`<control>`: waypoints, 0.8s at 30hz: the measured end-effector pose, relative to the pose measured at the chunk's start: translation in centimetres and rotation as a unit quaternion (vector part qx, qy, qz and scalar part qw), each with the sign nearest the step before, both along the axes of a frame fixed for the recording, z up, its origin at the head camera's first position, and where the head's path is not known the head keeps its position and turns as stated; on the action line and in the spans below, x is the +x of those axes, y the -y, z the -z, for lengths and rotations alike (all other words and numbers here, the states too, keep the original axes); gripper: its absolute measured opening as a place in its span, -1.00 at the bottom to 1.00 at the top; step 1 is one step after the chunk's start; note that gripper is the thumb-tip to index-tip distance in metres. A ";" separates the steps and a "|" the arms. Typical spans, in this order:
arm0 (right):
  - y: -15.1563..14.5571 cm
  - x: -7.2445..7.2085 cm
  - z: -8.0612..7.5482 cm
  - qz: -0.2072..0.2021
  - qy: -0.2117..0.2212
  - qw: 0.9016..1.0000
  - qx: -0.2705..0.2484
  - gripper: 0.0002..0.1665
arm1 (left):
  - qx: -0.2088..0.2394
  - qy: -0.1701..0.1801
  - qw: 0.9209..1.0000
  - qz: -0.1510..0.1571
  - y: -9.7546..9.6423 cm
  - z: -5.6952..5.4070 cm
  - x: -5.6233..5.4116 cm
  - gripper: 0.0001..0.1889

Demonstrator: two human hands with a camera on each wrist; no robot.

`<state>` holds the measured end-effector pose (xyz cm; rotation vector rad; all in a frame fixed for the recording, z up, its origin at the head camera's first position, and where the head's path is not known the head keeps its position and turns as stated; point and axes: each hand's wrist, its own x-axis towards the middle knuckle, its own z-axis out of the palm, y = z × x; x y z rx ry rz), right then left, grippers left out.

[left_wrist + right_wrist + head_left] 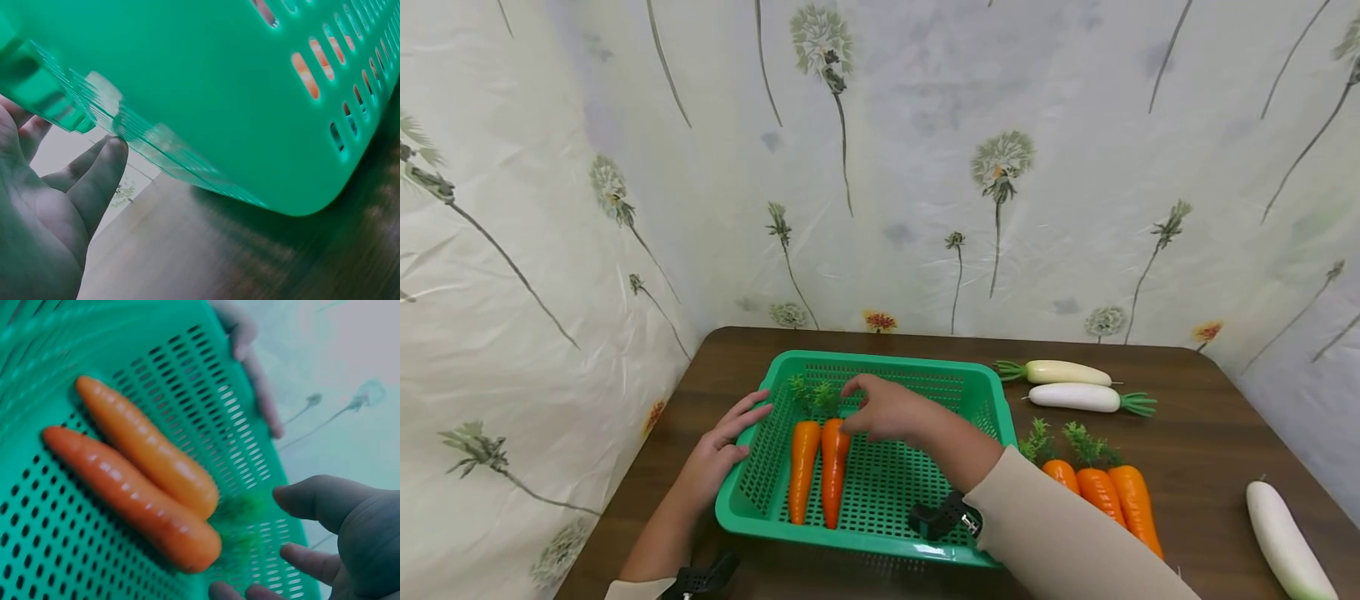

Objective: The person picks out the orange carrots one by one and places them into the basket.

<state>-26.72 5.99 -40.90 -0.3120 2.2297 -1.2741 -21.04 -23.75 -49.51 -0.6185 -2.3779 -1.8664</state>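
A green plastic basket (842, 542) with slotted walls stands on the table. Inside, toward its left end, two carrots lie side by side: a lighter orange carrot (804, 471) and a redder carrot (834, 475), leafy tops toward the back. My right hand (883, 408) is over the basket beside the top of the redder carrot. In the right wrist view its thumb and fingers are spread, with nothing between them. My left hand (718, 454) rests at the basket's left rim. Up close in the left wrist view, its fairly straight fingers (103, 178) touch the basket's edge.
Right of the basket, three carrots (1101, 496) lie together on the brown table (1195, 425). Two white radishes (1071, 397) with green tops lie behind them. Another white radish (1288, 542) is near the right edge. Flower-patterned cloth (910, 167) hangs behind the table.
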 end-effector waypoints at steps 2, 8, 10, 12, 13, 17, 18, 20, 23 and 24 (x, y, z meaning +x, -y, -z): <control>-0.2 0.2 -0.5 0.000 -0.001 1.000 -0.007 -0.22 | -0.001 0.006 1.000 -0.003 0.0 0.0 0.0 -0.40; -0.9 1.0 -1.9 -0.007 -0.021 1.000 -0.004 -0.27 | -0.004 0.016 1.000 -0.008 0.0 -0.1 0.0 -0.40; -1.2 1.3 -2.3 -0.008 -0.024 1.000 -0.004 -0.29 | -0.005 0.012 1.000 -0.007 0.0 -0.1 0.0 -0.40; -1.5 1.7 -2.6 -0.010 -0.028 1.000 -0.005 -0.30 | -0.006 0.007 1.000 -0.008 0.1 -0.1 0.1 -0.40; -1.7 1.9 -2.7 -0.011 -0.029 0.999 -0.006 -0.31 | -0.005 0.005 1.000 -0.007 0.1 -0.1 0.1 -0.41; -2.4 2.4 -3.1 -0.013 -0.038 0.999 -0.009 -0.32 | -0.003 0.002 1.000 -0.007 0.2 -0.1 0.1 -0.41; -2.6 2.5 -3.3 -0.013 -0.038 0.999 -0.010 -0.33 | -0.003 0.002 1.000 -0.006 0.2 -0.1 0.1 -0.41; -3.1 2.6 -3.5 -0.010 -0.037 0.999 -0.013 -0.33 | -0.004 0.004 1.000 -0.006 0.1 0.0 0.0 -0.40; -3.8 2.9 -3.7 -0.005 -0.034 0.999 -0.021 -0.33 | -0.005 0.005 1.000 -0.005 0.0 0.0 0.0 -0.40; -4.1 3.0 -3.8 -0.004 -0.033 0.999 -0.026 -0.33 | -0.006 0.004 1.000 -0.005 0.0 0.0 -0.1 -0.40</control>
